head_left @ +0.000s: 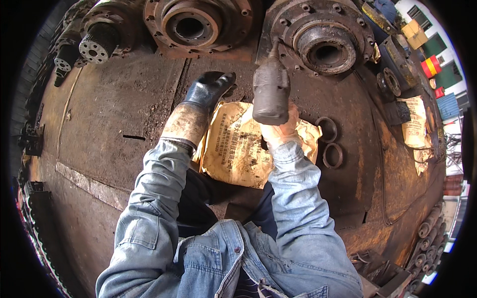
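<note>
My right hand (284,130) is closed round the handle of a dark, grimy impact wrench (271,94), whose body hides most of the fingers. The wrench's narrow front end points away from me, at the bolted rim of the right round flanged housing (325,37). Whether its tip touches a bolt cannot be made out. In a black glove with a dirty pale cuff, my left hand (208,89) hovers left of the wrench, thumb apart from the bent fingers and nothing visible in it. Below both hands lies a crumpled, printed yellowish paper sack (238,149).
Two metal rings, one far (326,130) and one near (333,155), lie right of the sack. A middle flanged housing (191,25) and a splined shaft (99,43) stand along the back. Another paper sack (416,129) lies at the right. Several rollers (425,243) are stacked lower right.
</note>
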`<action>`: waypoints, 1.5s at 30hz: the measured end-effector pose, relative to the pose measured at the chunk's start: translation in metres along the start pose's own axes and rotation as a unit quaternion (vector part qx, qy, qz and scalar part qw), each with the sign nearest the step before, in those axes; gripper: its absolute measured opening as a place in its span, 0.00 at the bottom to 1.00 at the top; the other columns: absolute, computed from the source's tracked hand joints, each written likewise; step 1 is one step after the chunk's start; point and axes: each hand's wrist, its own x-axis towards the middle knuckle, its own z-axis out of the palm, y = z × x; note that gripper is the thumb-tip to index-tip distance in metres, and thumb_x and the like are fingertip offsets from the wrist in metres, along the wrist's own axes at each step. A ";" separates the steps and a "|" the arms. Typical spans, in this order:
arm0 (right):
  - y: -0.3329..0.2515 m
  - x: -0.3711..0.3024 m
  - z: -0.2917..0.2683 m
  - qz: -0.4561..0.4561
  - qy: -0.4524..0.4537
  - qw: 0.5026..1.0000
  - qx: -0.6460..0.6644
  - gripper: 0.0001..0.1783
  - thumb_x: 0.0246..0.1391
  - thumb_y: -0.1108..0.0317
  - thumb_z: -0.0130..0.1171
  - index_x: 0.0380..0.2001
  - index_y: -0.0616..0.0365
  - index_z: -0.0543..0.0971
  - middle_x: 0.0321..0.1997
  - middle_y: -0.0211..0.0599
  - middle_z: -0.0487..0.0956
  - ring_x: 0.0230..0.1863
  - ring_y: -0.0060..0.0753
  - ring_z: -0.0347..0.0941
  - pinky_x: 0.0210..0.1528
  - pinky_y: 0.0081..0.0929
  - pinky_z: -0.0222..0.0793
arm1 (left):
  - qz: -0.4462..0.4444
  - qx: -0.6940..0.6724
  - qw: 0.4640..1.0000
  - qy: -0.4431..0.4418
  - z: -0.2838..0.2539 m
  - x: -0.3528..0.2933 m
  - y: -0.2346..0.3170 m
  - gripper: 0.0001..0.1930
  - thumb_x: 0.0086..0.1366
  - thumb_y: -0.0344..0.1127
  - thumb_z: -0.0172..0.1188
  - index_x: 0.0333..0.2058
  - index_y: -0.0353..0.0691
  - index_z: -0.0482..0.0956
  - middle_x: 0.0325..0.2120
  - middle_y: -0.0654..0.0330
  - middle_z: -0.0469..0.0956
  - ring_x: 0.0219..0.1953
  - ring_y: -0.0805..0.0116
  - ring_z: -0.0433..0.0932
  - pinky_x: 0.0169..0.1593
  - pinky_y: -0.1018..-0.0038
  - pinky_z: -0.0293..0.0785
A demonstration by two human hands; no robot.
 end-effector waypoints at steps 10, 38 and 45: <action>-0.011 -0.004 -0.015 -0.029 -0.023 0.892 -0.451 0.34 0.47 0.46 0.68 0.52 0.50 0.68 0.32 0.53 0.82 0.38 0.60 0.80 0.39 0.50 0.75 | -0.016 -0.073 0.996 0.055 -0.024 -0.014 -0.001 0.23 0.62 0.38 0.69 0.52 0.30 0.76 0.42 0.51 0.84 0.42 0.59 0.84 0.51 0.61 0.77; 0.023 0.022 -0.043 -0.005 -0.013 0.993 -0.116 0.17 0.53 0.65 0.66 0.46 0.54 0.79 0.35 0.28 0.78 0.30 0.24 0.72 0.33 0.25 0.70 | -0.028 0.114 0.993 0.000 -0.007 0.018 -0.038 0.24 0.62 0.42 0.68 0.50 0.30 0.78 0.39 0.50 0.83 0.40 0.61 0.83 0.48 0.65 0.78; -0.047 0.010 -0.059 -0.005 -0.052 0.970 -0.239 0.21 0.50 0.62 0.69 0.46 0.57 0.78 0.36 0.32 0.80 0.33 0.28 0.75 0.37 0.29 0.72 | -0.010 0.064 0.998 0.001 0.003 0.007 -0.023 0.24 0.64 0.45 0.65 0.46 0.28 0.79 0.38 0.49 0.83 0.38 0.62 0.83 0.46 0.67 0.80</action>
